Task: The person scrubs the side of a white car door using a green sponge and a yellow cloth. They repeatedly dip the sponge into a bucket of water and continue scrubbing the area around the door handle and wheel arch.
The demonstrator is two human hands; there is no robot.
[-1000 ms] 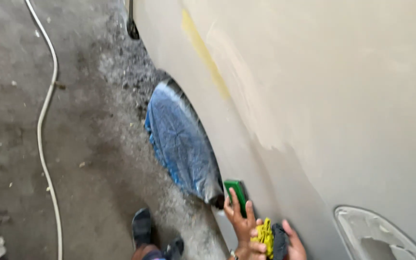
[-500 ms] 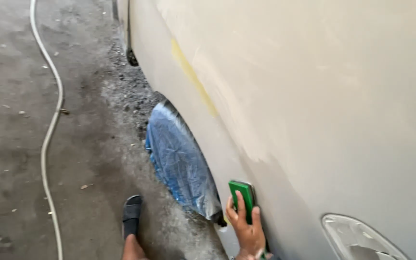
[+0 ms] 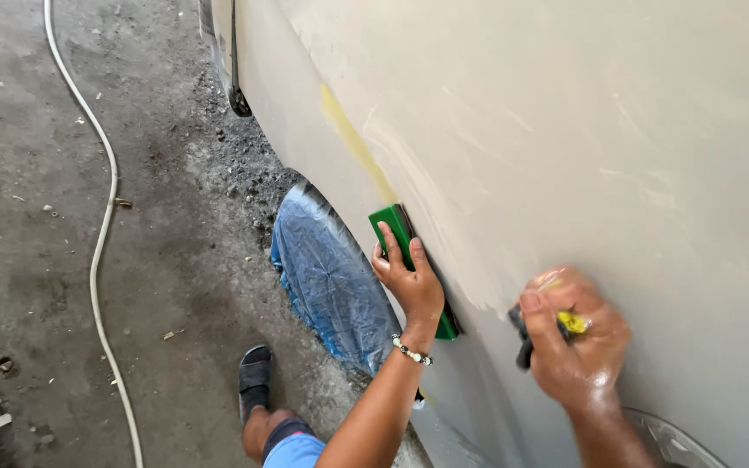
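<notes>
Green sanding block (image 3: 394, 227) under left hand (image 3: 411, 282)

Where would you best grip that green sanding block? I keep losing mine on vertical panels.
Grip the green sanding block across its flat back, coming from the open side away from the car panel, as the left hand does; its face lies flush against the panel.

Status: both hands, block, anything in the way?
Left hand flat on green sanding block, pressed to car panel. Right hand grips yellow cloth. Nothing blocking.
</notes>
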